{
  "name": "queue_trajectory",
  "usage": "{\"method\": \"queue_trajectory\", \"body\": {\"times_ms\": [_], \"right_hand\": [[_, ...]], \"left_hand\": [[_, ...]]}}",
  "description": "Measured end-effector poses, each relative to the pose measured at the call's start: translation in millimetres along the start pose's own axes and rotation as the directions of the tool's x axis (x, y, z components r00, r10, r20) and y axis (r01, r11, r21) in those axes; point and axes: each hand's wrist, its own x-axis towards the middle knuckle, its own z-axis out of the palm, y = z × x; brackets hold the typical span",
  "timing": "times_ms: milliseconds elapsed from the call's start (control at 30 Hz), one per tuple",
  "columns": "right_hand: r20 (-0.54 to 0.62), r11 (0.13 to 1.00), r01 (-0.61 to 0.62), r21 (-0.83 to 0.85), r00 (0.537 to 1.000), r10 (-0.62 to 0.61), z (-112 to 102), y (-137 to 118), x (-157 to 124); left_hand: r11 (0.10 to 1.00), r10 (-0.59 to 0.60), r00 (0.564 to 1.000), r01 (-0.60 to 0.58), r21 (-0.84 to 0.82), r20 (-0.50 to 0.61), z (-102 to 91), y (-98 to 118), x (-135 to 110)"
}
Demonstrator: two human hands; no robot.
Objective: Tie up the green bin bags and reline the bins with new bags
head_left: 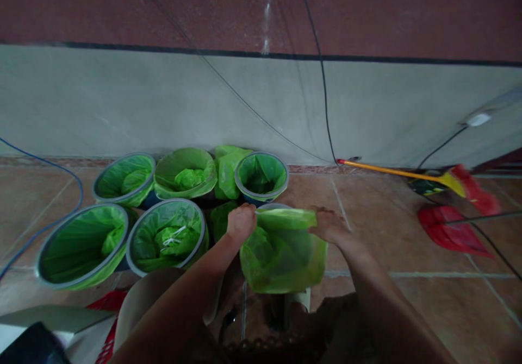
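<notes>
A green liner bag (283, 255) is gripped at its top edge by both hands: the left hand (241, 221) closed on the left corner, the right hand (328, 224) closed on the right. It is held just in front of the rearmost bin (261, 176), over a bin rim that is mostly hidden beneath it. The step is best done with the mouth pulled evenly outward and the hem kept level, so that it folds over the rim without bunching. The bag's long axis probably runs vertically, mouth upward, body sagging toward the floor (387, 233).
</notes>
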Motion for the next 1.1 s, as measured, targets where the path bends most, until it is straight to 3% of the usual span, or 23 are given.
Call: {"method": "queue_trajectory", "body": {"times_ms": [100,167,233,300,400,567,733,833,1000,1100], "right_hand": [[-0.131,0.997,0.055,-0.05,0.989,-0.061,3,-26,-1],[-0.198,0.984,0.172,-0.04,0.964,-0.177,7,-39,1],[-0.187,0.96,0.279,-0.03,0.942,-0.279,11,-47,3],[-0.11,0.951,0.307,-0.026,0.945,-0.308,14,-51,6],[-0.05,0.967,0.255,-0.005,0.966,-0.255,13,-52,6],[-0.1,0.978,0.194,0.077,0.978,-0.186,3,-43,7],[-0.072,0.999,-0.017,0.033,0.997,0.019,-6,-13,13],[-0.033,0.996,-0.083,0.025,0.996,0.084,-9,7,15],[0.003,0.984,-0.07,0.165,0.998,0.07,1,15,19],[0.031,0.957,-0.025,0.289,0.999,0.016,17,11,25]], "left_hand": [[0.999,0.041,0.999,-0.042,-0.008,-0.026,-1.6,6,-4],[0.997,0.072,0.997,-0.072,-0.014,-0.032,-3.1,9,-6],[0.995,0.095,0.995,-0.096,-0.029,-0.024,-3.9,10,-7],[0.992,0.109,0.994,-0.11,-0.056,-0.018,-2.6,10,-6],[0.985,0.134,0.991,-0.135,-0.11,-0.015,5.4,8,-4],[0.987,0.122,0.987,-0.11,-0.121,0.102,21.6,-3,0],[0.999,0.026,0.987,-0.021,-0.035,0.157,17.2,-16,4],[0.999,-0.014,0.99,0.021,-0.045,0.143,13.9,-21,6],[0.986,-0.066,0.994,0.079,-0.148,0.089,18.0,-23,9],[0.936,-0.101,0.981,0.149,-0.318,0.164,24.7,-26,12]]}}
